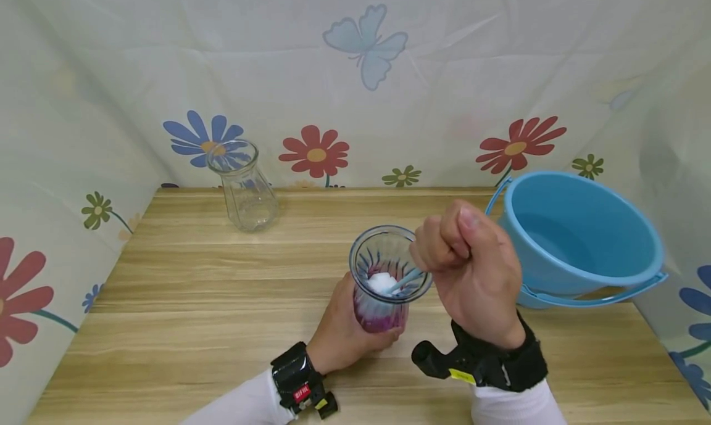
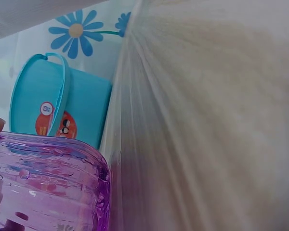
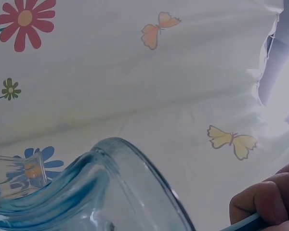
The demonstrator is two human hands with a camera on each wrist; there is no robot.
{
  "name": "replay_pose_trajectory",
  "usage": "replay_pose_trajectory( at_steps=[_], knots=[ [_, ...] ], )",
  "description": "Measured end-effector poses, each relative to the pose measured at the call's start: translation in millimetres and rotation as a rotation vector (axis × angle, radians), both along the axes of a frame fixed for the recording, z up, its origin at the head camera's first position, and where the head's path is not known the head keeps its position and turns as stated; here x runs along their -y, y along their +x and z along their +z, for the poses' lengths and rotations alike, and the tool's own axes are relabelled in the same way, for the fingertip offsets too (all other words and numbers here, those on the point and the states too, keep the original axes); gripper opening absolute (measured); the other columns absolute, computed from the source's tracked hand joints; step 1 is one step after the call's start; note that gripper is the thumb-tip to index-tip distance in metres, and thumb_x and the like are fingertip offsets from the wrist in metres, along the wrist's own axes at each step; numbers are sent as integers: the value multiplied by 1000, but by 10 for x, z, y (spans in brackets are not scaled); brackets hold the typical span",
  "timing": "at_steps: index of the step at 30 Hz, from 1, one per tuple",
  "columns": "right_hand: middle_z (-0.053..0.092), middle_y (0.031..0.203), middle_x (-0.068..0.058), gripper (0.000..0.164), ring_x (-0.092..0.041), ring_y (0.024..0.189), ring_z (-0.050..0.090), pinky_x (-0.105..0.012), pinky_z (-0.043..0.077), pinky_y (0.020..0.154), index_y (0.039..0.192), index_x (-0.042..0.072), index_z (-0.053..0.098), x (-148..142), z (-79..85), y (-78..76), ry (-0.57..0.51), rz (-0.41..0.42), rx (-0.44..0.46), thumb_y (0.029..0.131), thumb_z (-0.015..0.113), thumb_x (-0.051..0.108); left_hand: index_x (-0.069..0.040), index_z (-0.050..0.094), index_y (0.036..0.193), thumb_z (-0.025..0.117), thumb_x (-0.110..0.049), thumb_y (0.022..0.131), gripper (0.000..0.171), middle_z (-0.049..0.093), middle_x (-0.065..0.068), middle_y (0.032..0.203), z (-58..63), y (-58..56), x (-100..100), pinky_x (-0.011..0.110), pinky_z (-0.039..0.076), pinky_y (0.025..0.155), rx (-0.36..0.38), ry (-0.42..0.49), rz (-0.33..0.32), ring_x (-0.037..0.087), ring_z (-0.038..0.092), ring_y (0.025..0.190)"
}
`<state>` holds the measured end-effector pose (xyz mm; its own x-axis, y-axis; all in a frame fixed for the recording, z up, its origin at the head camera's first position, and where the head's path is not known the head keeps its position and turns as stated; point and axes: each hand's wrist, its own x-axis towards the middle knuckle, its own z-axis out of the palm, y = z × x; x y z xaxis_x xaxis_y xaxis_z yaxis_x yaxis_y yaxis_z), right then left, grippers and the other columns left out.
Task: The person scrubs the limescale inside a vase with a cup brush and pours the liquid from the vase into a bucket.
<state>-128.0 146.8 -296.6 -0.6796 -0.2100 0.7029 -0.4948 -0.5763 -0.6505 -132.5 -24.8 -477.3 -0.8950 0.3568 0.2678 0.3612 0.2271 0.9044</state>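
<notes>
Tinted vase [image 1: 382, 314] seen at frame centre, its lower body clasped by the left hand [image 1: 345, 329], curled from lower left. Right hand [image 1: 474, 268] raised right of the rim, fingers tightly folded; thin blue handle [image 1: 407, 280] gripped, its white end [image 1: 382, 282] held inside the vase.

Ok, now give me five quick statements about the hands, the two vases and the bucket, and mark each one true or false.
1. The left hand grips the purple-based vase. True.
2. The right hand is empty. False: the right hand holds a blue stick that reaches into that vase.
3. A blue bucket stands on the right side of the table. True.
4. The clear vase is inside the bucket. False: the clear vase stands on the table, at the back left.
5. A white thing is inside the purple-based vase. True.
</notes>
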Motion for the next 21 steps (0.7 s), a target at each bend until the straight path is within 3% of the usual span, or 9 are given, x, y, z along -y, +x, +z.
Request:
replay_pose_trajectory(
  at_steps=[21],
  knots=[
    [23,65,0,36,-14,52,23,-30,14,49,75,9,27,-15,-12,-26,-19,80,74,111,20,10,-35,33,150,97,-32,69,103,51,-8,142,17,6,-10,41,50,108,-10,23,-3,16,55,127]
  ],
)
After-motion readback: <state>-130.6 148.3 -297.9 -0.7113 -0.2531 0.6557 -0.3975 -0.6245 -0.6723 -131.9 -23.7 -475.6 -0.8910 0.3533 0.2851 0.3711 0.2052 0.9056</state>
